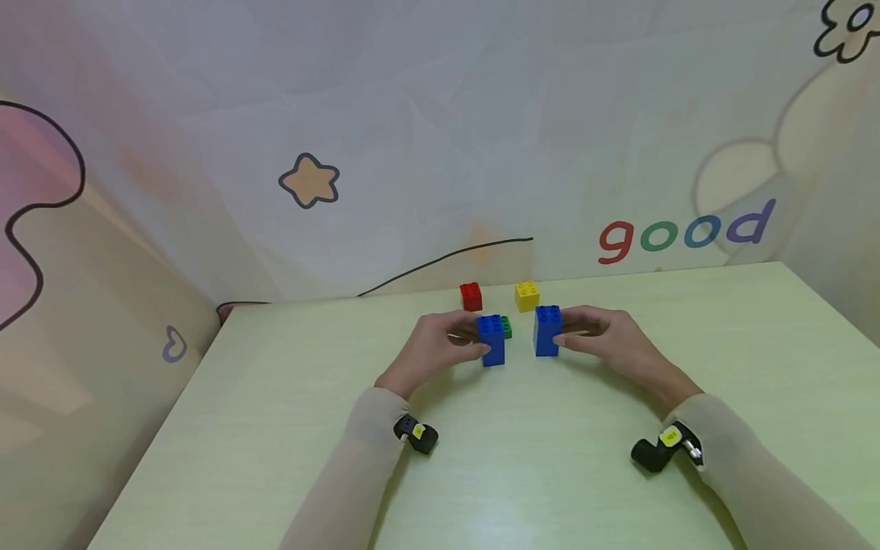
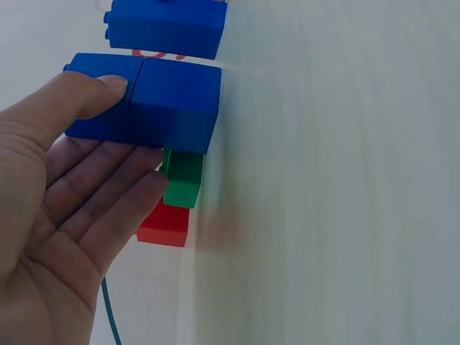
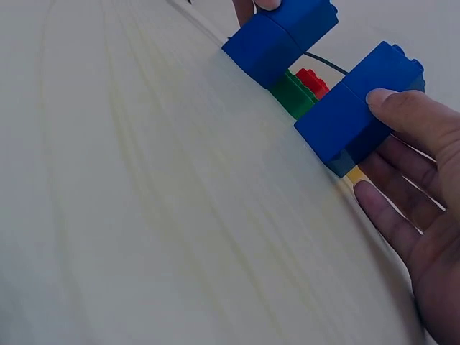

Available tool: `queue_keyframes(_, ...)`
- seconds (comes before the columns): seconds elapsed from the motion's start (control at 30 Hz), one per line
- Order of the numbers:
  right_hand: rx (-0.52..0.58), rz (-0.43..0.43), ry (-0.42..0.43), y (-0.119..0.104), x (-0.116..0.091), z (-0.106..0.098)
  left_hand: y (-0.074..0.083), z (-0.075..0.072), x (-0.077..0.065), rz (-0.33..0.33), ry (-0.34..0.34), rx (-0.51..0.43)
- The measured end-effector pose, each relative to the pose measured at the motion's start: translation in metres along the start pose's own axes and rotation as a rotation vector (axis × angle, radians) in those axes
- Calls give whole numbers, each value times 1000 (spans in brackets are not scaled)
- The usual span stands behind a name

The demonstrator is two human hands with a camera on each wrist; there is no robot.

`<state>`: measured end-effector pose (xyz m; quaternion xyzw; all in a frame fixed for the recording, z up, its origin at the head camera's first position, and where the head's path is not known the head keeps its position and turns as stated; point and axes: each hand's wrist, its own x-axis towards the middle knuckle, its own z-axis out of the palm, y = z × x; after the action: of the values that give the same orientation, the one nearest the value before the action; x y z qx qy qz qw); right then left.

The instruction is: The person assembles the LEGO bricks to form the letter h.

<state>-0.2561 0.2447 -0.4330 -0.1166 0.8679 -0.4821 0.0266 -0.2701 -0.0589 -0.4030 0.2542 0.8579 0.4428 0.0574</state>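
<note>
Two upright stacks stand side by side with a gap between them, each made of two blue toy bricks. My left hand (image 1: 443,340) pinches the left blue brick stack (image 1: 492,342), thumb on the near face and fingers behind. With thumb and fingers, my right hand (image 1: 605,334) grips the right blue brick stack (image 1: 547,332) from its right side. In the left wrist view the thumb presses the upper brick, above the seam between the two. A green brick (image 1: 507,327) shows partly from behind the left stack.
Farther back on the pale table (image 1: 536,466) sit a red brick (image 1: 470,296) and a yellow brick (image 1: 527,296). Just behind them, a printed cloth backdrop (image 1: 426,153) rises along the table's far edge.
</note>
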Motion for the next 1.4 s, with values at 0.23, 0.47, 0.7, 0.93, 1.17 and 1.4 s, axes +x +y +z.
queue_keyframes(0.23, 12, 3, -10, 0, 1, 0, 3, 5, 3, 3, -7, 34)
queue_keyframes(0.47, 12, -8, -8, 0, 0, 1, 6, 13, 7, 7, -5, 59)
queue_keyframes(0.7, 20, -13, -6, 1, 1, 1, 10, 17, 9, 18, 7, 69)
queue_keyframes(0.93, 19, -25, -15, 0, 0, -1, 10, 22, 13, 39, 11, 51)
queue_keyframes(1.17, 27, -37, -21, 2, 0, -1, 10, 26, 15, 32, 34, 57)
queue_keyframes(1.4, 26, -39, -20, 3, 0, 0, 6, 28, 15, 41, 49, 43)
